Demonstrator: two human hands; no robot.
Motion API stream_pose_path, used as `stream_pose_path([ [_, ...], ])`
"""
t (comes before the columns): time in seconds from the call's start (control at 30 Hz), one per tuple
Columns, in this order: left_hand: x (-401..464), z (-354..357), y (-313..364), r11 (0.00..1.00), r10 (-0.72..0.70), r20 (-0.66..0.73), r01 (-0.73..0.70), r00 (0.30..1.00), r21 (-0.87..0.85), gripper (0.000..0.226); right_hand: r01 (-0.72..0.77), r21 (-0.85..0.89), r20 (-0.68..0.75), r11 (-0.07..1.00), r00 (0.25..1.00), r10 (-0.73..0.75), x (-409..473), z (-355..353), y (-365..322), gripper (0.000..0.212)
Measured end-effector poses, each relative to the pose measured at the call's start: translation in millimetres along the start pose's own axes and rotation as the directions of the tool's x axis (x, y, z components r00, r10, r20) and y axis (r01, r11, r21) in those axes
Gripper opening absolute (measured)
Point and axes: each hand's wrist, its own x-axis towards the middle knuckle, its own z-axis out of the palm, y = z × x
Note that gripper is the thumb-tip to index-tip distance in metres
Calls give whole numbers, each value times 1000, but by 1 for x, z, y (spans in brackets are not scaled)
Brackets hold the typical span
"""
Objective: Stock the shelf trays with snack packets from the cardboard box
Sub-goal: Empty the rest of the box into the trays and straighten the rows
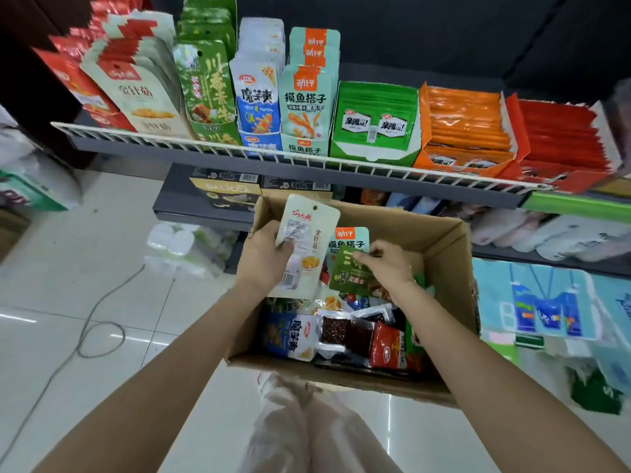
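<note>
Left hand (pixel 264 257) gripping a cream packet (pixel 305 249) upright over the box's (pixel 454 254) far left corner. Right hand (pixel 389 264) pinching a green packet (pixel 351 273) inside the box, beside a teal packet (pixel 350 240). Shelf trays (pixel 372 145) above, filled with packets.

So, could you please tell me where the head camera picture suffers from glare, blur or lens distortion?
In the head view, streaks of glare lie on the glossy floor tiles; the white wire shelf rail bows from wide-angle distortion; the right edge by the red tray is smeared and soft; the cream packet in the left hand reads fairly sharp, as does the right hand pinching the green packet.
</note>
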Motion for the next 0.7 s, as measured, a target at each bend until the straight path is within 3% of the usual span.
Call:
stream_pose_path([
  [0.13,1,-14,10,980,-6,-51,-4,999,-197,18,171,-61,-33,983,984,-173,-14,-16,-21,28],
  [0.27,1,-31,26,959,-18,-203,-40,979,-281,19,267,-42,-98,963,958,-270,-21,-27,-45,37],
  [0.43,3,-52,46,982,24,-320,-83,947,-170,20,294,281,-150,914,954,-261,-29,-36,-86,5],
  [0.53,8,-64,52,982,126,-295,-160,947,-96,34,327,354,-199,876,942,-271,-32,-39,-113,24],
  [0.7,10,-88,64,958,254,-119,-267,960,-106,45,419,410,-295,810,901,-317,-40,-28,-158,16],
])
